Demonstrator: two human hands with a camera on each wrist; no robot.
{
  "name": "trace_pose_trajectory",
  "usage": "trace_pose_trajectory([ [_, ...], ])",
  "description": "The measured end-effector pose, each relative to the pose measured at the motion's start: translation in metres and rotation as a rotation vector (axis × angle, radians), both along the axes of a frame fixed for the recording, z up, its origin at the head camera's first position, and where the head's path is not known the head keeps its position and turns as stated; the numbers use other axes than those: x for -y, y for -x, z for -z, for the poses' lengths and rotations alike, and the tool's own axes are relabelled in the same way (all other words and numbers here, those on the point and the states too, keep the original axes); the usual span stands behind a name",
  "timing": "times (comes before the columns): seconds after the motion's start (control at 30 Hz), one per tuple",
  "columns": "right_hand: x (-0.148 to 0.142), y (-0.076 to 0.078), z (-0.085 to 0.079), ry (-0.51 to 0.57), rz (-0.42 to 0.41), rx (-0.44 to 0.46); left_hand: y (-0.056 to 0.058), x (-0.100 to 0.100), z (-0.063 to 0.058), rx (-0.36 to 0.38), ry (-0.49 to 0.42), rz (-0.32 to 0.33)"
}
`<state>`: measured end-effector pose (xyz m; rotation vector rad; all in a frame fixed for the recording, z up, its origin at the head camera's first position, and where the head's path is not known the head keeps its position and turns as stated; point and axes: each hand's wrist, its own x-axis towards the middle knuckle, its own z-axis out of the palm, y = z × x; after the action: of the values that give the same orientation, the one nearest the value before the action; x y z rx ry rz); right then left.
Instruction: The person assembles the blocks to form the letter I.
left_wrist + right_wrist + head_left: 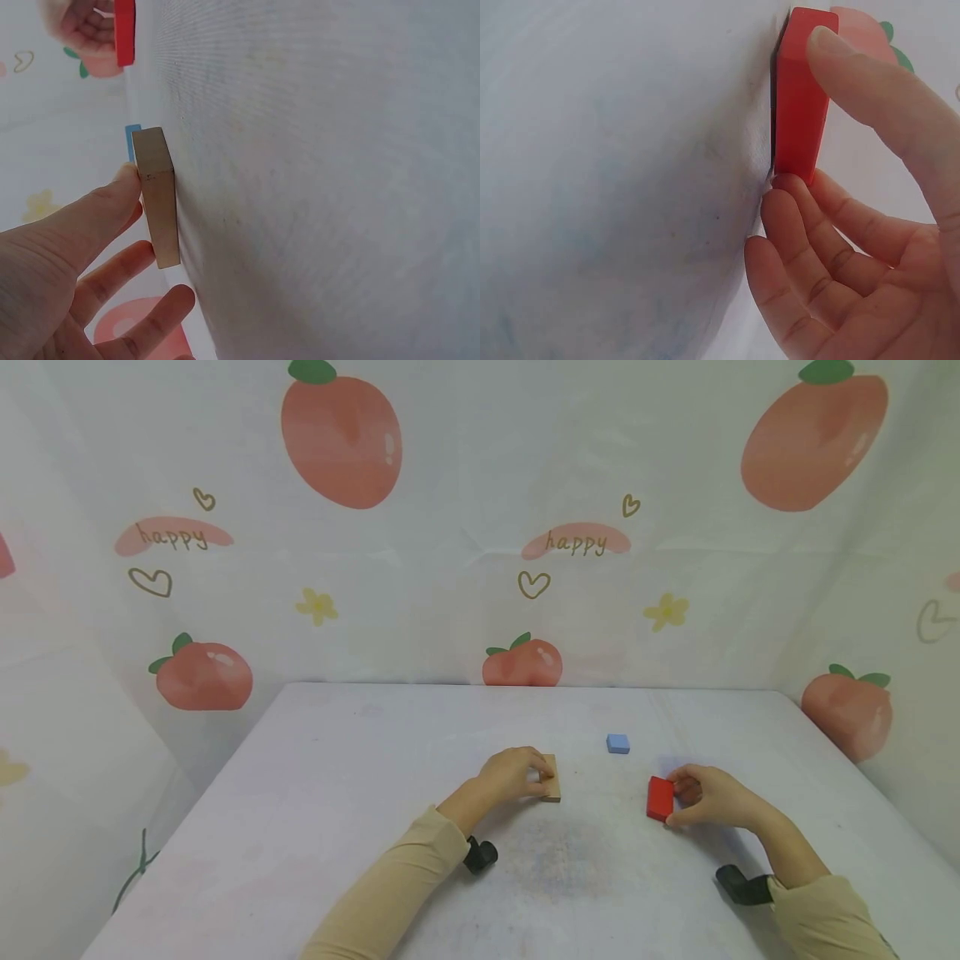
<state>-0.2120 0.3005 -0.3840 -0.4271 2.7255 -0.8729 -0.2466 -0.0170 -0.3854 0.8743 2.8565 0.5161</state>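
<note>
A plain wooden block [552, 787] lies flat near the middle of the table, and my left hand [513, 774] pinches it from its left side. In the left wrist view the thumb is at one end of this block and a fingertip touches the other. Farther right, my right hand [712, 797] holds a red block [660, 799] by its ends, thumb at the near end. The right wrist view shows the thumb pressed on the red block and the other fingers gathered at its far end. A dark line runs along the red block's table side.
A small blue block [618, 744] sits on the white table [300, 827], behind and between the two hands. Black camera mounts are on both wrists. A white curtain [450, 593] printed with fruit hangs along the table's back edge.
</note>
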Motion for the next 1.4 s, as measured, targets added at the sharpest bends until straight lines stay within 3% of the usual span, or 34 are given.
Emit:
trace_pose_trajectory([
  [0.47, 0.006, 0.003, -0.002, -0.017, -0.008, -0.029, 0.000, 0.000, 0.000, 0.012, -0.010, -0.010],
  [1.4, 0.037, 0.004, -0.005, -0.008, -0.117, -0.080, -0.001, 0.000, -0.002, 0.023, -0.020, -0.011],
])
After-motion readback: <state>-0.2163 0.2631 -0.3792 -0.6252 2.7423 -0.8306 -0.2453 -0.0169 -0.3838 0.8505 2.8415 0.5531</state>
